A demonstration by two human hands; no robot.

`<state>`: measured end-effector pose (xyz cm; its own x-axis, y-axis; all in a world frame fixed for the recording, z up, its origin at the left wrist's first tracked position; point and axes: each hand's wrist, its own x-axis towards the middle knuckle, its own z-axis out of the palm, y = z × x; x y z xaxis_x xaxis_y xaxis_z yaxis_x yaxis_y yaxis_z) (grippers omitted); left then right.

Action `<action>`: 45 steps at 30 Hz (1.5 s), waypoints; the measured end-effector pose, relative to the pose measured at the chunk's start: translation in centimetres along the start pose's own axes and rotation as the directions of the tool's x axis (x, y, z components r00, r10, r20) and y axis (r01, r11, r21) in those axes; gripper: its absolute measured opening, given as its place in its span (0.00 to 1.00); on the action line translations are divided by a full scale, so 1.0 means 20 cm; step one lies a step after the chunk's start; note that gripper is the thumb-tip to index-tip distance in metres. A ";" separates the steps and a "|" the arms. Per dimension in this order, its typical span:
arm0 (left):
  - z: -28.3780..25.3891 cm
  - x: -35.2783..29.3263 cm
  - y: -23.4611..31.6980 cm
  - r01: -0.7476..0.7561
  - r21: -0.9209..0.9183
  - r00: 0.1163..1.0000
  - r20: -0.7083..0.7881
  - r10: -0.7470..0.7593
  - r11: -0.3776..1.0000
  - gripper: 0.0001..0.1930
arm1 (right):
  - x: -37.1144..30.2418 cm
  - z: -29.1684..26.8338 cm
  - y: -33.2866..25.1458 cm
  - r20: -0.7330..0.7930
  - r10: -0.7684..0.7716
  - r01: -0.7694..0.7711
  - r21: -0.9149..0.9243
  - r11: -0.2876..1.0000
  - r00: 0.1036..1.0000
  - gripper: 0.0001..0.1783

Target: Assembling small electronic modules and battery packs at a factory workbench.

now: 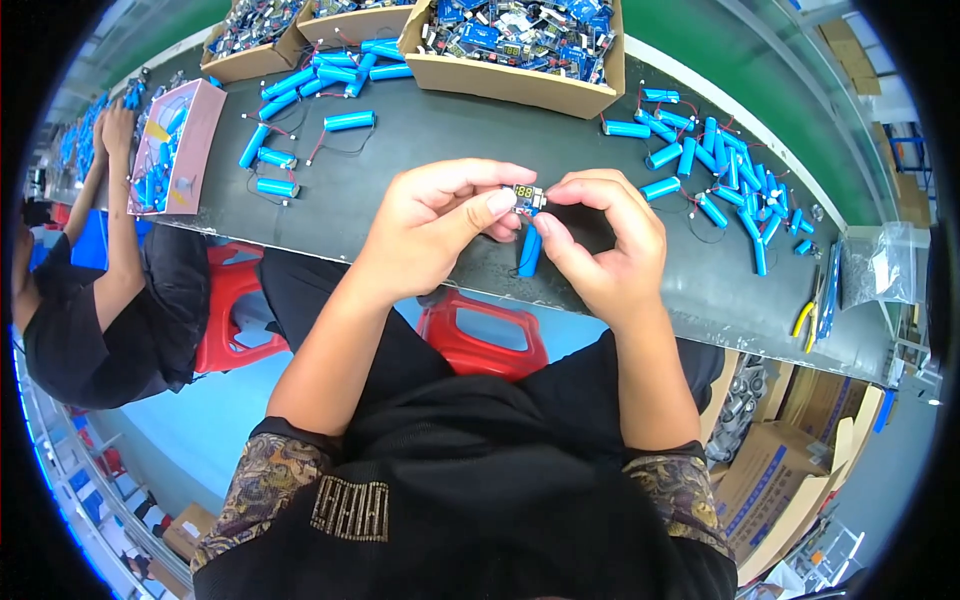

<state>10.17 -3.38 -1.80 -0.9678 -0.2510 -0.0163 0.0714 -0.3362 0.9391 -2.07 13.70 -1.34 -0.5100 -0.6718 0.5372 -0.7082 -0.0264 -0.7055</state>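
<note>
In front of me, my left hand (430, 225) pinches a small circuit board (523, 198) with a digit display between thumb and fingers. From the other side my right hand (615, 235) meets the board's right edge, its thumb and forefinger curled around a metal port there. Just below the board is a blue cylindrical battery (529, 254), near the table's front edge. Whether its thin wires join the board is hidden by my fingers.
Wired blue batteries lie left (349, 121) and right (688, 157) on the dark table (440, 130). A cardboard box (510, 88) of circuit boards stands behind, a pink box (197, 150) at left. Yellow-handled pliers (803, 318) lie right. A co-worker (120, 310) sits left.
</note>
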 end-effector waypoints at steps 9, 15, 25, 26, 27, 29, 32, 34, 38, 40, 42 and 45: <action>0.01 0.00 0.00 0.007 0.011 1.000 0.014 -0.007 1.000 0.12 | 0.00 -0.01 0.00 0.074 0.064 -0.067 0.033 0.997 0.995 0.13; 0.00 0.00 -0.01 -0.022 -0.014 0.999 0.035 0.023 1.000 0.13 | -0.01 -0.01 0.01 0.104 -0.066 0.065 0.012 0.998 0.992 0.14; 0.04 -0.01 -0.03 -0.083 0.016 0.996 0.047 0.082 0.996 0.14 | -0.03 -0.01 -0.02 0.159 0.279 -0.313 0.263 0.913 0.947 0.20; 0.04 -0.01 -0.03 -0.097 0.035 0.994 0.044 0.095 0.995 0.14 | -0.03 -0.01 -0.02 0.180 0.264 -0.305 0.266 0.914 0.948 0.20; 0.04 -0.01 -0.03 -0.097 0.034 0.994 0.045 0.095 0.995 0.14 | -0.03 0.00 -0.01 0.179 0.265 -0.306 0.265 0.914 0.948 0.20; 0.04 -0.02 -0.02 -0.094 0.073 0.995 0.043 0.091 0.993 0.14 | -0.03 0.02 -0.01 0.066 0.240 -0.248 0.303 0.920 0.969 0.16; 0.04 -0.02 -0.02 -0.103 0.089 0.994 0.044 0.100 0.991 0.14 | -0.03 0.02 -0.01 0.071 0.280 -0.286 0.352 0.891 0.957 0.15; 0.04 -0.02 -0.02 -0.099 0.087 0.995 0.043 0.095 0.991 0.14 | -0.04 0.02 -0.01 0.076 0.281 -0.289 0.358 0.888 0.957 0.15; 0.04 -0.02 -0.02 -0.091 0.097 0.995 0.042 0.087 0.991 0.16 | -0.04 0.02 0.00 0.089 0.283 -0.296 0.380 0.876 0.955 0.15; 0.04 -0.02 -0.02 -0.087 0.092 0.996 0.038 0.084 0.992 0.15 | -0.04 0.02 0.00 0.091 0.287 -0.300 0.382 0.874 0.954 0.15; 0.04 -0.02 -0.02 -0.083 0.087 0.996 0.035 0.080 0.993 0.15 | -0.04 0.02 0.00 0.092 0.291 -0.304 0.383 0.873 0.952 0.15; 0.04 -0.02 -0.03 -0.075 0.105 0.997 0.023 0.073 0.992 0.15 | -0.04 0.02 0.00 0.098 0.298 -0.312 0.395 0.864 0.950 0.15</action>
<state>10.24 -2.43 -2.00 -0.9653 -0.2542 0.0600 0.1179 -0.2194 0.9685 -1.44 13.89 -2.00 -0.6471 -0.7186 0.2547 -0.2600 -0.1061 -0.9598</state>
